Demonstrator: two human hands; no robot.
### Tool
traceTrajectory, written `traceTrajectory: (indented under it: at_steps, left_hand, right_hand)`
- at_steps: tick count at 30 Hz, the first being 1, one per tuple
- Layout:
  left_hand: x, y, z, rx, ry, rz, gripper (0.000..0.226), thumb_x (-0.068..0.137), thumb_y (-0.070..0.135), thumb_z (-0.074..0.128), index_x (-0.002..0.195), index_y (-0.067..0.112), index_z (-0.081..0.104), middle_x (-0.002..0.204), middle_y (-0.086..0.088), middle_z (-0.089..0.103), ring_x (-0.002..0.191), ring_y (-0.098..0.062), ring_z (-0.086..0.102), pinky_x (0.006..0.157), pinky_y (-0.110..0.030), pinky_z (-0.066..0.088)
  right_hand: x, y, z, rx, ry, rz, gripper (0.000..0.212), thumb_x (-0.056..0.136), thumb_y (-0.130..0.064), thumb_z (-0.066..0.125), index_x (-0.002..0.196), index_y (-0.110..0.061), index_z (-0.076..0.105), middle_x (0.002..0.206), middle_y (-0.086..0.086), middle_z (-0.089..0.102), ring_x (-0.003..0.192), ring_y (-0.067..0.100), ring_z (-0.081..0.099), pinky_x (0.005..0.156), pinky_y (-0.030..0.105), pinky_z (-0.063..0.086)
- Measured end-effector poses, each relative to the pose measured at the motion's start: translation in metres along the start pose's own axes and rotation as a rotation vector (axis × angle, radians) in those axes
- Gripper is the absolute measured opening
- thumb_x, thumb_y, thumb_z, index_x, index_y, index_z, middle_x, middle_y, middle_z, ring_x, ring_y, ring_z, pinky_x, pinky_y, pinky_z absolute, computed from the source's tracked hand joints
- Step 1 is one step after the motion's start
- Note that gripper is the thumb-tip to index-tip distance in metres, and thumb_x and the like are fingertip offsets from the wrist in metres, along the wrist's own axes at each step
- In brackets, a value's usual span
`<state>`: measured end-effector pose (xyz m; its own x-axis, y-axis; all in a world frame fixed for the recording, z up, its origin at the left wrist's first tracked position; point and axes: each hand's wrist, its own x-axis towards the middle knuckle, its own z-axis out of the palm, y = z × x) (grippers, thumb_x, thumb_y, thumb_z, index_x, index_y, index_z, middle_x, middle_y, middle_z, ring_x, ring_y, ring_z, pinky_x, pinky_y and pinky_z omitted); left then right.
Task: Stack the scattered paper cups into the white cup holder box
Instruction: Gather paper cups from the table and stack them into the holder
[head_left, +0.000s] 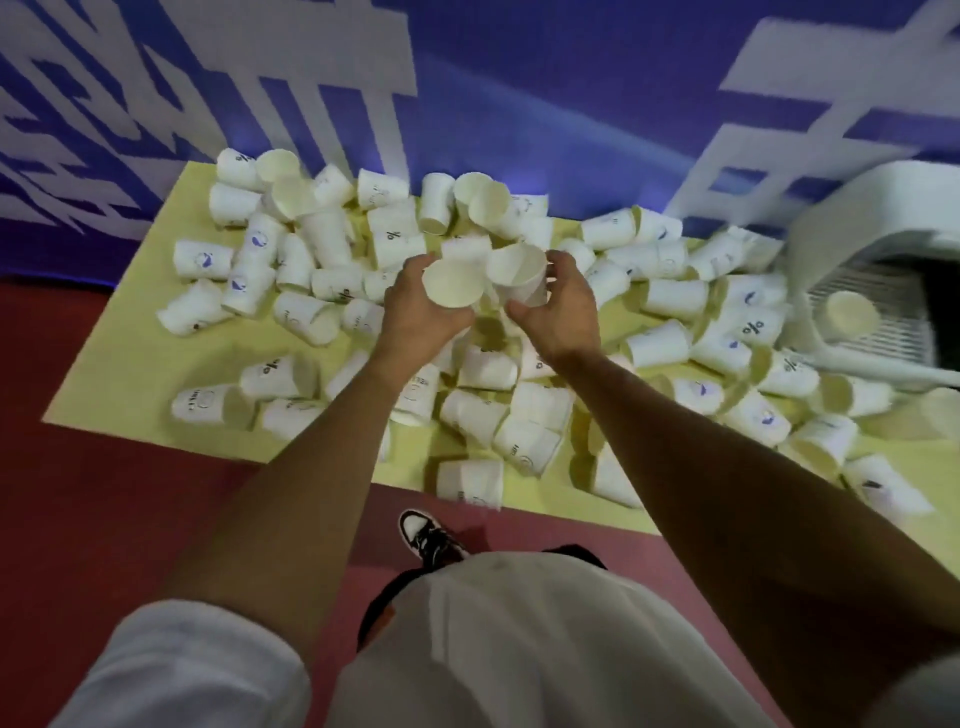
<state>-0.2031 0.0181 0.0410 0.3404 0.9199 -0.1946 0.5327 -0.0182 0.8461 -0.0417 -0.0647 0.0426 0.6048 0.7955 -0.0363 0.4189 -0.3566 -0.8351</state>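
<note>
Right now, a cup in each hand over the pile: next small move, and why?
Probably nest the two: slide the cup in the right hand into the cup in the left hand. Left cup and right cup are side by side, nearly touching, mouths toward the camera. The white box sits far right, one cup inside; carrying a stack likely saves trips.

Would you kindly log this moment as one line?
left hand: holds cup | right hand: holds cup | box: right

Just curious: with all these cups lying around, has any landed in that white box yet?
Yes, one: the cup lying alone on the grille inside the white box at right. The others lie on the yellow mat.
</note>
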Motion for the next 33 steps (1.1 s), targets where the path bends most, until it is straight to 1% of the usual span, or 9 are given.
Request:
traceTrajectory:
  at_steps: [4,9,12,16,19,23,29,31,33]
  left_hand:
    - [-0.039,0.030,0.080,-0.104,-0.040,-0.036,0.090,0.053,0.041,0.073,0.136,0.017,0.046,0.123,0.000,0.055,0.116,-0.023,0.055,0.096,-0.046,0.052]
    - [-0.069,0.060,0.148,-0.189,-0.090,-0.059,0.086,0.070,0.026,0.079,0.145,0.015,0.038,0.129,-0.002,0.051,0.120,-0.021,0.053,0.095,-0.031,0.048]
    - [-0.080,0.083,0.185,-0.228,-0.085,-0.094,0.084,0.073,0.029,0.081,0.143,0.020,0.035,0.123,0.005,0.053,0.116,-0.017,0.055,0.098,-0.036,0.051]
    - [-0.088,0.104,0.226,-0.236,-0.136,-0.085,0.066,0.079,0.024,0.081,0.133,0.021,0.043,0.115,0.009,0.056,0.105,-0.009,0.055,0.079,-0.018,0.048]
    - [-0.083,0.112,0.251,-0.215,-0.225,-0.068,0.065,0.079,0.026,0.080,0.133,0.024,0.043,0.124,0.005,0.055,0.110,-0.012,0.054,0.085,-0.023,0.047]
    - [-0.073,0.126,0.281,-0.201,-0.312,-0.032,0.064,0.079,0.023,0.081,0.130,0.024,0.044,0.123,0.006,0.054,0.112,-0.012,0.053,0.077,-0.016,0.044]
    - [-0.063,0.152,0.323,-0.184,-0.337,-0.016,0.072,0.079,0.024,0.081,0.138,0.023,0.040,0.121,0.007,0.053,0.114,-0.014,0.053,0.086,-0.021,0.048]
    - [-0.060,0.165,0.342,-0.190,-0.323,-0.018,0.070,0.079,0.023,0.081,0.137,0.023,0.041,0.122,0.006,0.053,0.114,-0.013,0.053,0.078,-0.013,0.046]
    - [-0.059,0.176,0.362,-0.205,-0.298,-0.031,0.070,0.078,0.025,0.082,0.137,0.025,0.043,0.124,0.006,0.054,0.114,-0.013,0.052,0.083,-0.017,0.048]
  right_hand:
    - [-0.026,0.059,-0.071,0.013,0.046,0.046,0.072,0.073,-0.038,0.081,0.133,-0.013,0.051,0.118,0.000,0.066,0.106,0.018,0.062,0.085,0.036,0.055]
    - [-0.048,0.113,-0.145,0.024,0.094,0.153,0.069,0.073,-0.033,0.082,0.131,-0.013,0.051,0.118,0.001,0.064,0.106,0.019,0.061,0.089,0.043,0.055]
    - [-0.051,0.129,-0.174,0.063,0.135,0.190,0.072,0.074,-0.036,0.082,0.134,-0.015,0.048,0.122,0.000,0.062,0.107,0.019,0.062,0.090,0.042,0.055]
    - [-0.046,0.144,-0.201,0.106,0.208,0.219,0.066,0.076,-0.032,0.079,0.132,-0.017,0.049,0.118,-0.005,0.060,0.105,0.016,0.059,0.090,0.040,0.054]
    - [-0.042,0.154,-0.222,0.114,0.298,0.267,0.064,0.077,-0.029,0.079,0.132,-0.018,0.050,0.116,-0.007,0.060,0.102,0.013,0.059,0.089,0.034,0.052]
    - [-0.043,0.176,-0.251,0.111,0.406,0.319,0.067,0.074,-0.030,0.079,0.133,-0.022,0.048,0.119,-0.007,0.060,0.105,0.013,0.058,0.089,0.032,0.052]
    - [-0.030,0.202,-0.288,0.141,0.440,0.377,0.061,0.076,-0.025,0.078,0.127,-0.025,0.045,0.115,-0.008,0.057,0.099,0.011,0.057,0.084,0.028,0.048]
    - [-0.018,0.213,-0.304,0.173,0.442,0.381,0.058,0.075,-0.024,0.078,0.122,-0.028,0.044,0.109,-0.008,0.059,0.095,0.010,0.058,0.079,0.026,0.047]
    - [-0.005,0.224,-0.320,0.171,0.435,0.354,0.058,0.075,-0.025,0.078,0.120,-0.030,0.042,0.110,-0.008,0.058,0.097,0.012,0.058,0.081,0.029,0.049]
